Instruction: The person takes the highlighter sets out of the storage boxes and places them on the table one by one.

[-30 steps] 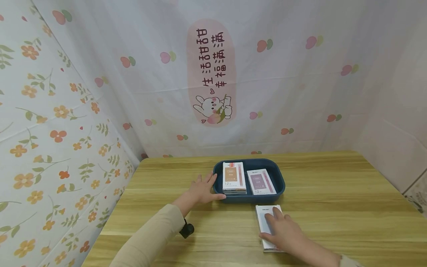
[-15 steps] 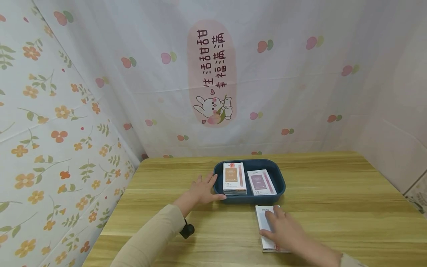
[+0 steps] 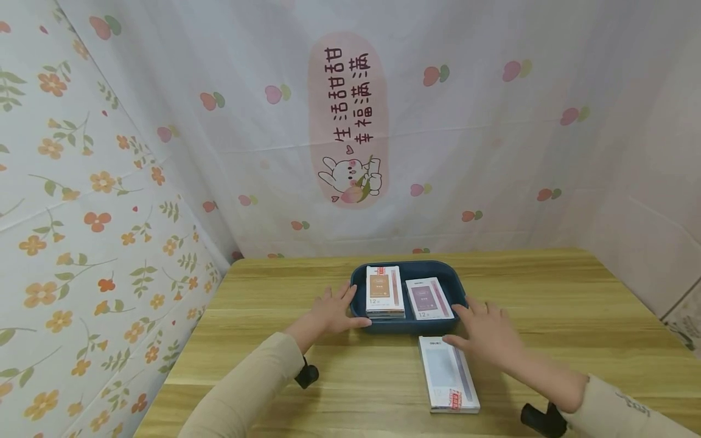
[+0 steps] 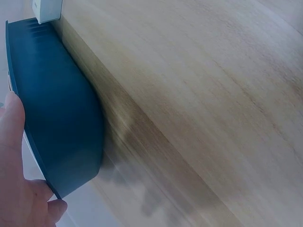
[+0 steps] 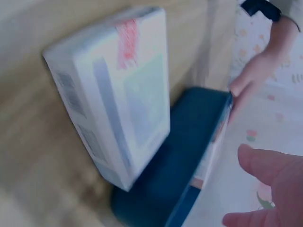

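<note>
A dark blue bin stands on the table with flat white cardboard boxes in it. The left box, on top of a stack, has an orange-brown panel; the right one has a purple panel. My left hand is spread at the bin's left end, with thumb and fingers on the rim in the left wrist view. My right hand, fingers spread and holding nothing, is at the bin's right front corner. A white box with a pale blue panel and red sticker lies in front of the bin.
The wood-grain table extends on both sides of the bin. A patterned white curtain hangs behind it, and a flowered cloth hangs at the left. Black wrist cameras show below the left sleeve and right sleeve.
My right hand has left the pale blue-panelled box and moved up and right to the bin's corner. That box stays on the table. The left hand and the bin have not moved.
</note>
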Tool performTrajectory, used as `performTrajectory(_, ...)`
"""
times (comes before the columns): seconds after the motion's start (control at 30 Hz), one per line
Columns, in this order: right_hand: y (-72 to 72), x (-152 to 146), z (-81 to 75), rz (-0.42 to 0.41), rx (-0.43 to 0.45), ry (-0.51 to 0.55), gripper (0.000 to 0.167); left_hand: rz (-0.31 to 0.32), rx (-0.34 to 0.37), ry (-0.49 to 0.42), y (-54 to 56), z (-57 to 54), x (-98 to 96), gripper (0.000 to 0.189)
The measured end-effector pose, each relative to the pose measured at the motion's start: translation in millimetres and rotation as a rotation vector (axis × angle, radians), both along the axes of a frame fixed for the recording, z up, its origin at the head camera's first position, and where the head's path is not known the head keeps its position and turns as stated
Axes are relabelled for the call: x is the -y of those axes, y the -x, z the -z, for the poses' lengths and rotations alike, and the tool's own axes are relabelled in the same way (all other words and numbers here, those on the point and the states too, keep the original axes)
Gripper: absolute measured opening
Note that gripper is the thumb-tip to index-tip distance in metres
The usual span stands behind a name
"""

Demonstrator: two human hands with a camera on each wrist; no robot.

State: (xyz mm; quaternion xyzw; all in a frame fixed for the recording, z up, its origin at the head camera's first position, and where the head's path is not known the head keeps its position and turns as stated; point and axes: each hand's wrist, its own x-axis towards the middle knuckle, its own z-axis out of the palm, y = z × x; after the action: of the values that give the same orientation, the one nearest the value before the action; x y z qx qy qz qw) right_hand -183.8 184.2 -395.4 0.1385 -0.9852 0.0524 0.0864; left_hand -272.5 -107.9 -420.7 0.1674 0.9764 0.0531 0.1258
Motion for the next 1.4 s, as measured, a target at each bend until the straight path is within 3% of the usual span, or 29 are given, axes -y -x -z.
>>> performTrajectory(0.17,18.5,3.7,-11.8,-0.033,-0.028,0.003,0.065,0.0,0.007,0.011,0.9,-1.2,-0.1,0.095)
performTrajectory(0.37,50.3,9.6,-6.5,-0.09,-0.022,-0.014,0.066,-0.009,0.007,0.008,3.9,2.4,0.6,0.095)
performTrajectory(0.67,96.3,13.8,16.3,-0.08,0.171,0.038,0.07,0.006,0.006,0.023,4.9,4.1,0.1,0.095)
performTrajectory(0.8,106.7,19.8,23.6,-0.082,0.237,0.079,0.07,0.003,0.013,0.019,4.4,4.3,-0.4,0.095)
performTrajectory(1.0,116.7,27.0,36.7,-0.01,0.323,0.095,0.077,-0.004,0.012,0.004,2.5,3.3,-1.0,0.095)
performTrajectory(1.4,122.4,39.0,43.9,0.13,0.414,0.141,0.086,-0.003,0.008,-0.007,2.3,4.5,0.1,0.094)
